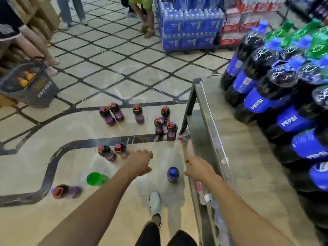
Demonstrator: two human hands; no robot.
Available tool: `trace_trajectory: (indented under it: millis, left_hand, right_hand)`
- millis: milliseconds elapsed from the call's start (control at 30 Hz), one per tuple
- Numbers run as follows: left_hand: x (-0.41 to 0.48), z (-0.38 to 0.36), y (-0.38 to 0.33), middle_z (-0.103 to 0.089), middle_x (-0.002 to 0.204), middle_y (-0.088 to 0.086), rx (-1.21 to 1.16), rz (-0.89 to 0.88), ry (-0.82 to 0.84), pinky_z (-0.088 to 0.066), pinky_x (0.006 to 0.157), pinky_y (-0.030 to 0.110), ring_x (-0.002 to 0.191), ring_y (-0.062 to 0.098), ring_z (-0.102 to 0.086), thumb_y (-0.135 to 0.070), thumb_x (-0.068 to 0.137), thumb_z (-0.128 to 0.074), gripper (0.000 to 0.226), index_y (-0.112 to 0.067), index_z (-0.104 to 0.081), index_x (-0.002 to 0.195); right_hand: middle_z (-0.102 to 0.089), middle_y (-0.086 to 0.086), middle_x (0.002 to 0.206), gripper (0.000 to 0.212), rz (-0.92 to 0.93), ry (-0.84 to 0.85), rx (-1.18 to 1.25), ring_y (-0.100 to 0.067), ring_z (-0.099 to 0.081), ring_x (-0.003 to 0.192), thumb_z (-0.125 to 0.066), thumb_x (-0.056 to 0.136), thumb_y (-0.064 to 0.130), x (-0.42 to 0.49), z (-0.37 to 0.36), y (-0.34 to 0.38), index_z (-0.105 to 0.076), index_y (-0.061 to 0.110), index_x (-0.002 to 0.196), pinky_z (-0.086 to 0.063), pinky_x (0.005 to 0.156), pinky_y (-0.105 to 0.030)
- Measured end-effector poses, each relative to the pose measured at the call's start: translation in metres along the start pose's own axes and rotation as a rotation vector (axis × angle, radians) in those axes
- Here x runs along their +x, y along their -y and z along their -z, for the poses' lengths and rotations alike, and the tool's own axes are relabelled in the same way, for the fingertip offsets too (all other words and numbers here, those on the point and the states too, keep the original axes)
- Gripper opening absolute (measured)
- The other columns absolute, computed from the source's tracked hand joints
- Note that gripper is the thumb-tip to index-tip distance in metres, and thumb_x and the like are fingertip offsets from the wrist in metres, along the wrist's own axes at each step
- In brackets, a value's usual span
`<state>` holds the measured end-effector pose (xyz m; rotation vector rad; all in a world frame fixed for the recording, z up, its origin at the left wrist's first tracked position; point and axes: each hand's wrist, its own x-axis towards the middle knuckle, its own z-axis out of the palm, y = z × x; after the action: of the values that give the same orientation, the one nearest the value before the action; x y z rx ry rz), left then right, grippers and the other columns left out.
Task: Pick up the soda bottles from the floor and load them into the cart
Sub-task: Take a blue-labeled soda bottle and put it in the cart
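Several dark soda bottles with purple labels stand on the tiled floor ahead, one pair [113,151] closest to my left hand [140,162]. That hand reaches out over the floor with its fingers loosely curled and nothing in it. My right hand [198,167] is stretched forward beside the cart's metal rim [211,125], empty, fingers apart. A blue-capped bottle [173,174] stands between my two hands. A green bottle [96,178] and a purple-label bottle [66,191] sit at the lower left. Blue-label Pepsi bottles [276,96] lie stacked on the cart's right side.
Packs of water bottles [190,29] and red cartons [232,27] stand at the back. Other people's legs [145,16] show at the top, and a person at the left holds a dark shopping bag [28,84]. My white shoe [154,203] is on the floor below my hands.
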<state>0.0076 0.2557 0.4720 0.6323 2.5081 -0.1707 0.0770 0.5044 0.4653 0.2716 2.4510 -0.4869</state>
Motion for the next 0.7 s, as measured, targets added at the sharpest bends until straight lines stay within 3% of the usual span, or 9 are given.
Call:
trace_trajectory:
  millis: [200, 367, 533, 700]
  left_hand:
    - [0.081, -0.067, 0.01, -0.052, 0.14, 0.003, -0.062, -0.042, 0.174, -0.042, 0.101, 0.044, 0.128, 0.028, -0.049, -0.049, 0.092, -0.066, 0.058, -0.025, -0.045, 0.14]
    - [0.166, -0.164, -0.003, -0.05, 0.142, 0.004, -0.142, -0.116, 0.265, -0.042, 0.1, 0.043, 0.13, 0.029, -0.048, -0.054, 0.091, -0.065, 0.068, -0.024, -0.04, 0.146]
    - [0.275, -0.286, -0.019, -0.044, 0.149, 0.003, -0.229, -0.141, 0.291, -0.041, 0.101, 0.044, 0.133, 0.029, -0.046, -0.055, 0.085, -0.07, 0.084, -0.024, -0.032, 0.154]
    - [0.362, -0.386, -0.038, -0.034, 0.157, 0.0, -0.288, -0.198, 0.266, -0.043, 0.102, 0.042, 0.138, 0.027, -0.043, -0.052, 0.078, -0.079, 0.106, -0.023, -0.019, 0.16]
  right_hand:
    - [-0.067, -0.007, 0.13, 0.051, -0.137, 0.055, 0.162, -0.03, -0.065, 0.116, -0.071, 0.09, 0.04, 0.071, -0.051, -0.032, -0.058, 0.023, 0.137, -0.054, 0.092, -0.038]
    - [-0.06, -0.011, 0.138, 0.054, -0.211, 0.092, 0.253, -0.032, -0.054, 0.13, -0.078, 0.089, 0.033, 0.161, -0.14, -0.074, -0.057, 0.015, 0.136, -0.042, 0.099, -0.032]
    - [-0.051, -0.006, 0.15, 0.069, -0.263, 0.128, 0.334, -0.025, -0.049, 0.139, -0.081, 0.088, 0.028, 0.269, -0.246, -0.122, -0.05, 0.017, 0.148, -0.039, 0.102, -0.029]
    - [-0.052, -0.01, 0.147, 0.087, -0.267, 0.125, 0.481, -0.028, -0.05, 0.139, -0.086, 0.076, 0.011, 0.347, -0.35, -0.164, -0.044, 0.022, 0.152, -0.045, 0.108, -0.04]
